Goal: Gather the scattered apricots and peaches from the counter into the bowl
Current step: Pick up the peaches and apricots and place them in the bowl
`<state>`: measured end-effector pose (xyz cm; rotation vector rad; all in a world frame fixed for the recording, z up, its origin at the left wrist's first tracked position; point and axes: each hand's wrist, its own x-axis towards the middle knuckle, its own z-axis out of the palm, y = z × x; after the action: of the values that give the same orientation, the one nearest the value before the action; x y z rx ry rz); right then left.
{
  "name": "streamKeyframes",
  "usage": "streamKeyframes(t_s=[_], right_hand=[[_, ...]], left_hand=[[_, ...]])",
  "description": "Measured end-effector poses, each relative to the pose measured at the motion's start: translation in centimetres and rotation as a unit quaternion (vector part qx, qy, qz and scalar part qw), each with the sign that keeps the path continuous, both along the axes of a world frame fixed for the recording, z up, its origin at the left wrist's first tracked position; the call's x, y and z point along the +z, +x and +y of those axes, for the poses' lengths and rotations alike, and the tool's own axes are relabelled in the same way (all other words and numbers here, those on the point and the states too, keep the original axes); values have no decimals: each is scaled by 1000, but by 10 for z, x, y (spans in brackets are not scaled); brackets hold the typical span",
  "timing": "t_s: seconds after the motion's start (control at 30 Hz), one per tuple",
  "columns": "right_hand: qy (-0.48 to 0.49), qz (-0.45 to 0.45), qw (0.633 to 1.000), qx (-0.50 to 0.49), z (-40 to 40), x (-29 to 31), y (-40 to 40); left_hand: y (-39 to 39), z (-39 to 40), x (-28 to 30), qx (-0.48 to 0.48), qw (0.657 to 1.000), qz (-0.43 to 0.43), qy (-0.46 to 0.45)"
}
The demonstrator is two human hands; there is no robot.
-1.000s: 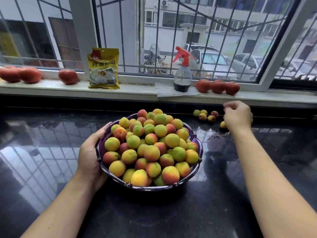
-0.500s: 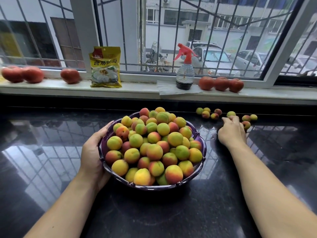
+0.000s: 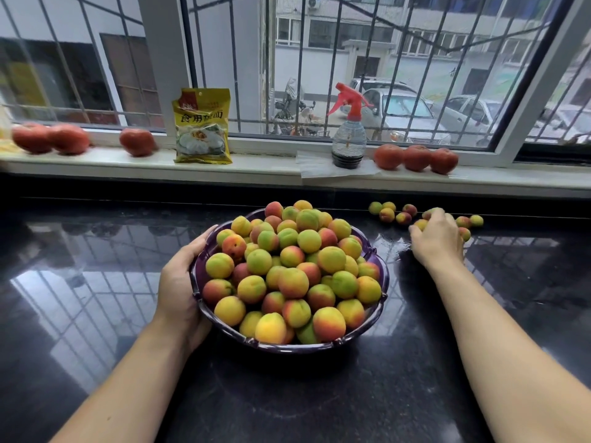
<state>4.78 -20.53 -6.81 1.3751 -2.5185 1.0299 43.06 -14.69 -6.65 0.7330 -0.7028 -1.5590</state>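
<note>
Black polished surface (image 3: 96, 314) under a barred window, mirroring its bars. Between the hands, a purple bowl (image 3: 382, 282), upright, mouth up, heaped with apricots and peaches (image 3: 292, 270) well above the rim. Left hand (image 3: 179, 282) cupped against the bowl's left wall, fingers curled round the rim, thumb up by the far edge. Right hand (image 3: 438, 241) down on the surface just right of the bowl, fingers bent over loose fruit (image 3: 422, 223) at the back edge; hard to tell whether any piece is actually gripped. More scattered fruit: four small pieces (image 3: 388, 214) just left of the right hand's fingertips, three more (image 3: 468, 223) just beyond and right of its knuckles. Round fruit, no long axis to speak of. Farther back than both hands, a sill (image 3: 271, 171) with red tomatoes (image 3: 415, 158), a yellow packet (image 3: 203, 126) and a spray bottle (image 3: 348, 135).
</note>
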Motion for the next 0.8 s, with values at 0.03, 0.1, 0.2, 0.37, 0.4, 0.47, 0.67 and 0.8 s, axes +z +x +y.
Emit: streamKeyframes(t_s=[0.03,0.1,0.2,0.37,0.4,0.47,0.67,0.8], right_hand=[[-14,-8,999,31,-1,11,6],[-37,-54,991,114,2,42,23],[-63,-197,933,294,27,95,64],[20,-191,831,522,78,140,119],[43,-174,820,543,81,142,127],[64,-130,816,560,83,139,142],[90,74,836,536,77,112,174],[80,143,830,534,75,106,183]], left_hand=[[0,0,0,1,1000,3,1],[0,0,1,2,1000,7,4],[1,1,1,-1,1000,12,4],[-1,3,4,2,1000,4,9],[-2,4,5,-3,1000,4,8],[-2,4,5,-5,1000,11,11],[-1,2,3,-5,1000,21,15],[-1,1,2,-3,1000,17,9]])
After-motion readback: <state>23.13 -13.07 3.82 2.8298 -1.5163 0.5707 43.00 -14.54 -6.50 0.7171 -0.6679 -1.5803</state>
